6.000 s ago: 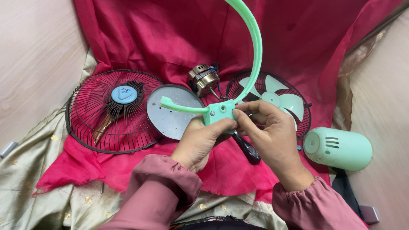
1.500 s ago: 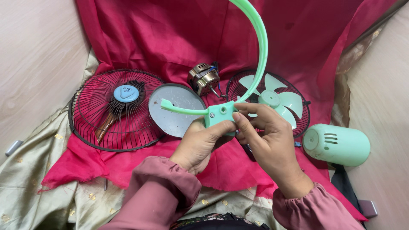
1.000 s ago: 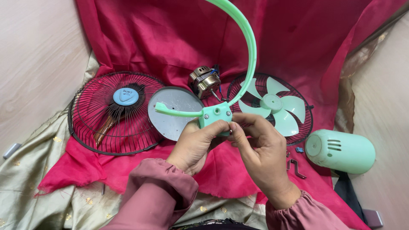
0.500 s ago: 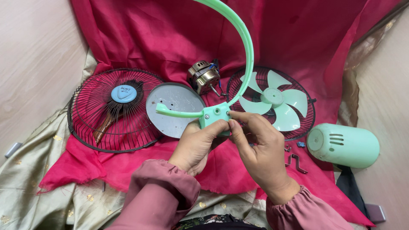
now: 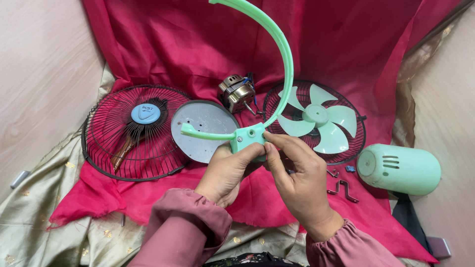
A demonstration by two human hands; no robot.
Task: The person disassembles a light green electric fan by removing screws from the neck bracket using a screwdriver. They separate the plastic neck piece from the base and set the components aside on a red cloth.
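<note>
While both hands (image 5: 262, 170) pinch its block, the smooth green plastic bracket (image 5: 279, 54) curves overhead.

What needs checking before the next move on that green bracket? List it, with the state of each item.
1. Left hand grips the green curved bracket at its block end: ok.
2. Right hand fingertips pinch the block's right edge: ok.
3. Anything small held in the right fingertips: cannot tell, the fingers hide it.
4. Screwdriver within reach: cannot tell, no clear view of it behind the hands.
5. Loose metal clips lie on the red cloth beside the right hand, apart from it: ok.
6. Motor and bladed rear guard sit apart from the bracket's arc: ok.
</note>
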